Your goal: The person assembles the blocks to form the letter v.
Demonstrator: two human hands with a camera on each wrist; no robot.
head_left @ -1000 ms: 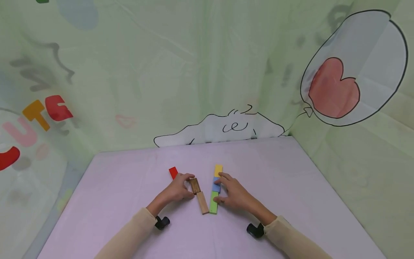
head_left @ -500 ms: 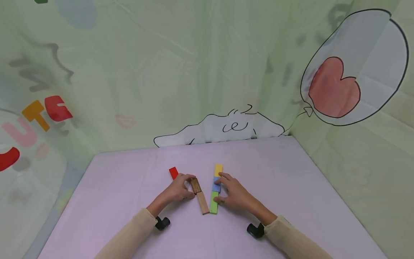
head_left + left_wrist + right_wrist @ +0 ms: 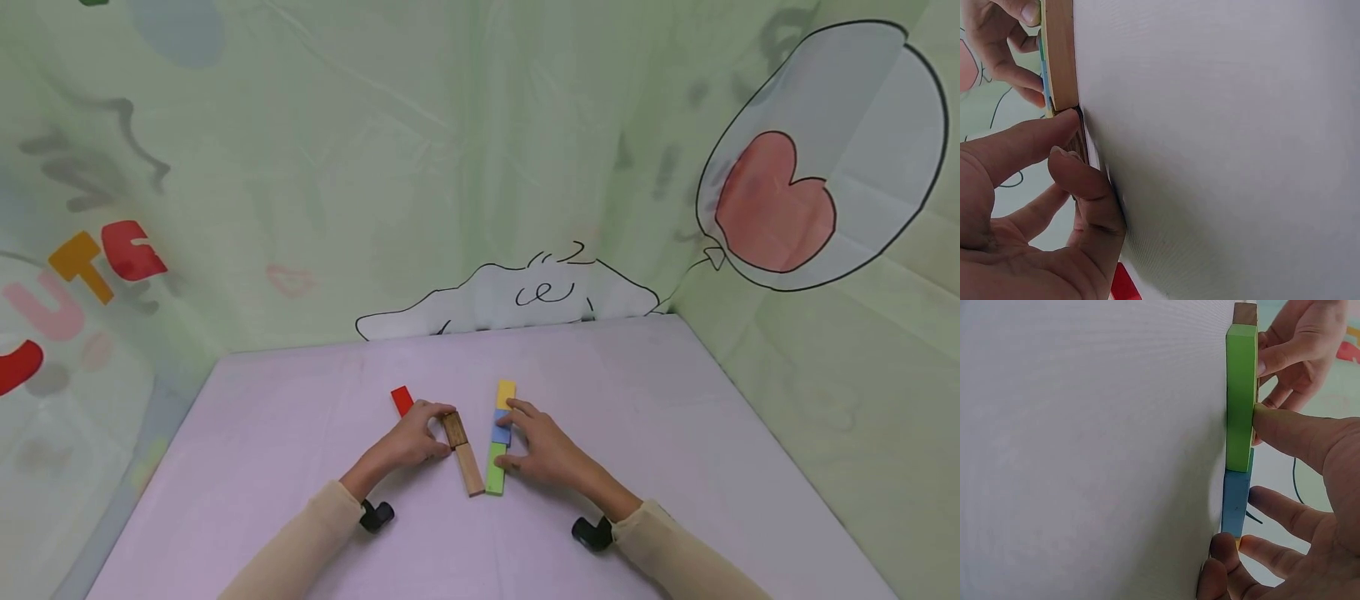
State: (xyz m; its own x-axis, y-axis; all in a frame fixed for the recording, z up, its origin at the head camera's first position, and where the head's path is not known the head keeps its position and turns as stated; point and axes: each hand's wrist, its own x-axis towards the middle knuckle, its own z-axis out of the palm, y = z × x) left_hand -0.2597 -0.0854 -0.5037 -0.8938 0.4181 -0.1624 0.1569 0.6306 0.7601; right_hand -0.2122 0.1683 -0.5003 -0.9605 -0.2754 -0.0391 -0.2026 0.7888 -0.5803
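My left hand (image 3: 417, 437) holds a dark brown wooden block (image 3: 454, 430), with the thumb near its lower end and the index finger at its upper end. A light wooden block (image 3: 470, 469) continues that line toward me. Up and left lies a red block (image 3: 401, 400), partly behind the hand. My right hand (image 3: 546, 445) is over a second line: yellow block (image 3: 506, 393), blue block (image 3: 501, 432) and green block (image 3: 496, 471). Its thumb touches the green block (image 3: 1240, 400) and its spread fingers touch the blue block (image 3: 1235, 503) and the yellow one. Both lines nearly meet at their near ends.
Everything lies flat on a pale lilac table (image 3: 300, 517). Green printed cloth (image 3: 337, 167) walls the table off at the back and sides. Black cameras (image 3: 377, 517) sit at both wrists.
The dark brown block has shifted very slightly up and right under my left hand. My right hand and its line of blocks look the same.
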